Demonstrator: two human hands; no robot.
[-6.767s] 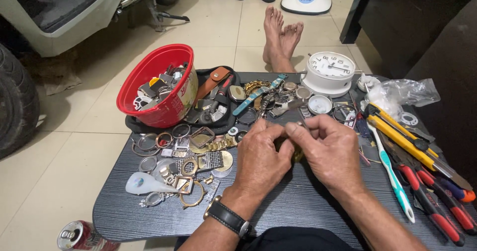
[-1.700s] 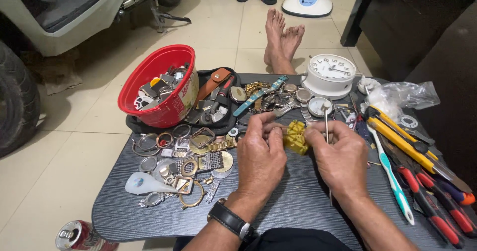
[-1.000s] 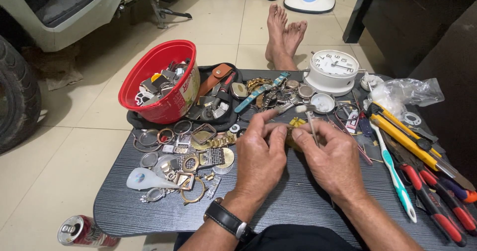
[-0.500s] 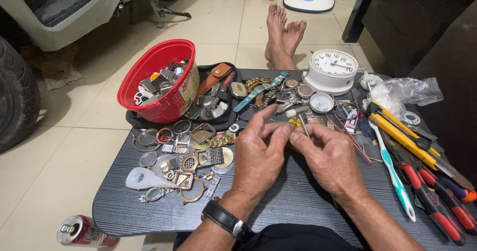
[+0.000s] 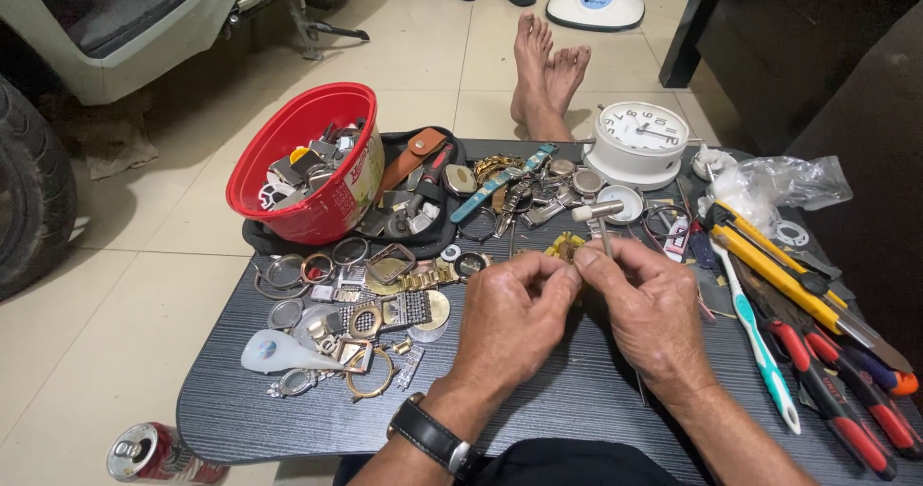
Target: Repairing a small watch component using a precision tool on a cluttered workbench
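Gold-coloured metal shows just past the fingertips: a small yellow watch band (image 5: 564, 247) is pinched between both hands, low over the dark wood-grain table (image 5: 577, 399). The left hand (image 5: 510, 318), with a black wristwatch (image 5: 430, 435) on its wrist, has thumb and forefinger closed on the near end of the band. The right hand (image 5: 649, 308) is closed too, fingers curled; besides steadying the band it grips a small metal hammer (image 5: 601, 219), whose pale head stands up just beyond the band.

Judging by this, the work on the band is in mid-course: the piece is held and the tool is in hand, but the band is not set down among the finished or sorted parts, and whether a pin or link is already out cannot be told.

Left of the band lies a spread of watch cases, bezels and rings (image 5: 356, 294), with a red plastic bowl (image 5: 303, 164) of watch parts beyond them. Beyond the band is a white alarm clock (image 5: 639, 140). Right of the band lie a teal-and-white toothbrush (image 5: 755, 337), a yellow utility knife (image 5: 769, 265) and red-handled pliers (image 5: 846, 419). A drink can (image 5: 144, 452) stands on the floor, well to the left of the band.
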